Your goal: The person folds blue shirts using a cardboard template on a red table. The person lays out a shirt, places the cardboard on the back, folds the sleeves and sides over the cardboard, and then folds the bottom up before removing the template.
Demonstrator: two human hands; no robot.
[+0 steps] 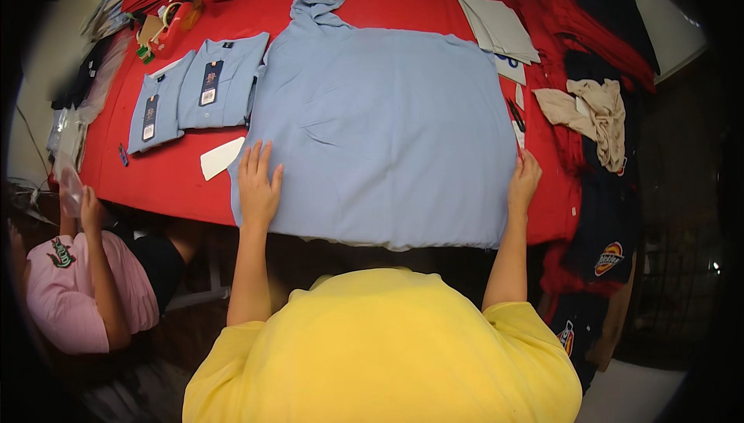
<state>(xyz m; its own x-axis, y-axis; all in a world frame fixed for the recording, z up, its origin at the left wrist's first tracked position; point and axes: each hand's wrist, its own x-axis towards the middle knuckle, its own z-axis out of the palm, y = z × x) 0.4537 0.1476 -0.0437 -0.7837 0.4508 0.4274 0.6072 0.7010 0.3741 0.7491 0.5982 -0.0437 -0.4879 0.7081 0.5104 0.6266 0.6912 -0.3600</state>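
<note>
A light blue shirt [387, 136] lies spread out on the red-covered table, its bunched collar end [322, 8] at the far left. My left hand [260, 189] rests on the shirt's near left side, fingers stretched out and slightly apart. At the opposite side edge, my right hand [525, 181] has its fingers closed on the shirt's fabric. Two folded light blue shirts [220, 86] with dark hang tags are left of the spread one. A white card [222, 158] pokes out from beside the shirt near my left hand.
Grey-white sheets [496, 26] and dark scissors [516, 115] lie right of the shirt. A beige cloth [593, 117] tops dark garments at the right. A tape dispenser [177, 26] stands far left. A person in pink [93, 287] at lower left holds a clear plastic bag [71, 190].
</note>
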